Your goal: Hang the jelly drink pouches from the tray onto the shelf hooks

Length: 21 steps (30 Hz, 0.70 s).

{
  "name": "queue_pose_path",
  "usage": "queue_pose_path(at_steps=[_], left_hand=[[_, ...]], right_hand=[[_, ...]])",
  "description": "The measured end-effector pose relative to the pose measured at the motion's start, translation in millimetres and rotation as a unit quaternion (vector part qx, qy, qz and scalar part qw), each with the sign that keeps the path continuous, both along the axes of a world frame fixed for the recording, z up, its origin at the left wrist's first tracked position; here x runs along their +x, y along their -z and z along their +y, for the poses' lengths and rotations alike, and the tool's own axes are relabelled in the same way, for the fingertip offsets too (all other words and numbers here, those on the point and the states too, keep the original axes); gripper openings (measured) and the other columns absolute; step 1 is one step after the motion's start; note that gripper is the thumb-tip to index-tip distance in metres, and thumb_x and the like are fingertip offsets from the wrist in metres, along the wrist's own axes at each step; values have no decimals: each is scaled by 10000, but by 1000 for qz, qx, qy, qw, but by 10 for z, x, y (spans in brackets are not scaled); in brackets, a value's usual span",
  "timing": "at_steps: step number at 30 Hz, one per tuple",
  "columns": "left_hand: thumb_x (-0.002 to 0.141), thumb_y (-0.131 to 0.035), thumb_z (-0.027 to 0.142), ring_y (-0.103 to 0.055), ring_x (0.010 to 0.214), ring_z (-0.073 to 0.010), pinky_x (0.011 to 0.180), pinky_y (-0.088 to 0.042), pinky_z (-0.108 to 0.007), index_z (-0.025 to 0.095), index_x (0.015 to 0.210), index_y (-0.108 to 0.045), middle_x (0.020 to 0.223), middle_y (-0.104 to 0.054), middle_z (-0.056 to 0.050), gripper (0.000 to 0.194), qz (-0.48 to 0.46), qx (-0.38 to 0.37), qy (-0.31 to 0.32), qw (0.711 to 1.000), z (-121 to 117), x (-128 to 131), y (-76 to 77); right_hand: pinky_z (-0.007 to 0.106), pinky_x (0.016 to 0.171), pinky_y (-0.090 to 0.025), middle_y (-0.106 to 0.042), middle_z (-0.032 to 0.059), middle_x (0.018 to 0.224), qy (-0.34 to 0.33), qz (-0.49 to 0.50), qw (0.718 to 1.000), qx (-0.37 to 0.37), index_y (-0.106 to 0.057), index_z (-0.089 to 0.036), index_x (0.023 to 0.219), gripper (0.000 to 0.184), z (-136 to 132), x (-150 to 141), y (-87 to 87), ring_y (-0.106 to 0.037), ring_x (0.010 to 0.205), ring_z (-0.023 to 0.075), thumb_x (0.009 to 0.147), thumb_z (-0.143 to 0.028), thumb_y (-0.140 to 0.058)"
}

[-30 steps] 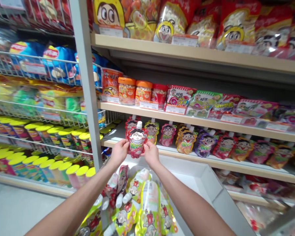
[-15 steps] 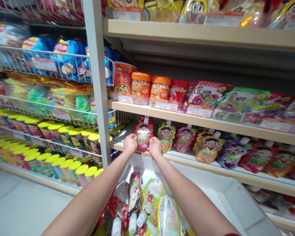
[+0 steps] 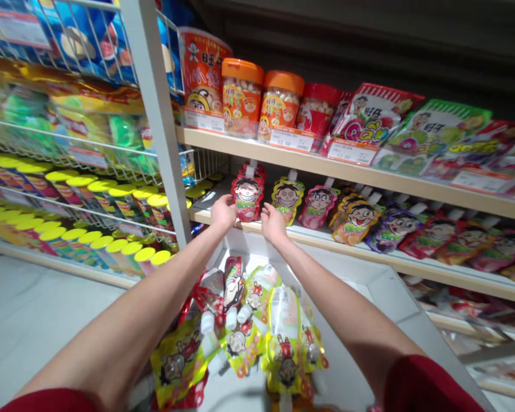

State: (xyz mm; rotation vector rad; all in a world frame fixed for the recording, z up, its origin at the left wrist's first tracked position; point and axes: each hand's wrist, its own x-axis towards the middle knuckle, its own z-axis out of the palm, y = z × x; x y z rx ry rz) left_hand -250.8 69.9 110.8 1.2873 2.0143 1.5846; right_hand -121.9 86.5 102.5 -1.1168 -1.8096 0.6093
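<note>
A red squeeze pouch point(image 3: 247, 198) with a white cap and a grinning cartoon face stands on the lower shelf, with more red pouches behind it. My left hand point(image 3: 224, 213) is at its left edge, fingers loosely bent; whether the fingertips still touch it I cannot tell. My right hand point(image 3: 273, 223) is apart from the pouch on its right side, fingers slightly spread and holding nothing. Right of the red pouch stand a yellow pouch point(image 3: 287, 200), a pink pouch point(image 3: 319, 206) and an orange pouch point(image 3: 356, 220).
Below my arms, a white bin point(image 3: 360, 289) holds loose yellow pouches point(image 3: 283, 343) and red ones. Jars with orange lids point(image 3: 241, 97) and candy bags point(image 3: 440, 129) fill the shelf above. A grey post point(image 3: 152, 103) and wire baskets with yellow-lidded tubs point(image 3: 83, 182) are on the left.
My right hand has come off the red pouch and moved to the right. My left hand has loosened at its edge. The view has tilted down, showing more of the bin.
</note>
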Motion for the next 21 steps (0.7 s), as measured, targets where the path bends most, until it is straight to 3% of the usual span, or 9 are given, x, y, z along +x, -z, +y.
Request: queue_pose_path(at_steps=[5, 11, 14, 21], left_hand=[[674, -439, 118, -541, 875, -147, 797, -387, -244, 98, 969, -557, 981, -596, -86, 318, 16, -7, 163, 987, -603, 463, 120], [655, -436, 150, -564, 800, -190, 733, -399, -263, 163, 835, -634, 867, -640, -63, 268, 170, -99, 357, 913, -1212, 944, 326], [648, -419, 148, -571, 731, -181, 687, -401, -247, 181, 778, -650, 798, -653, -52, 267, 187, -88, 383, 900, -1321, 1027, 388], [600, -465, 165, -580, 745, -172, 707, -403, -232, 213, 766, -660, 808, -658, -24, 261, 107, -92, 373, 917, -1296, 1028, 481]], right_hand=[[314, 838, -376, -593, 43, 982, -67, -52, 996, 16, -561, -180, 975, 314, -633, 677, 199, -530, 922, 158, 713, -132, -394], [322, 858, -386, -571, 44, 1020, -132, -161, 977, 47, -556, -205, 991, 314, -1312, 1430, 514, -507, 955, 146, 757, -144, -355], [349, 922, -333, -469, 67, 1165, -188, -235, 951, 68, -498, -192, 1079, 356, -1500, 1615, 656, -404, 1085, 151, 762, -135, -347], [396, 977, -228, -212, 104, 1328, -226, -347, 904, 106, -236, -144, 1261, 630, -1623, 1728, 784, -154, 1219, 187, 663, -90, -429]])
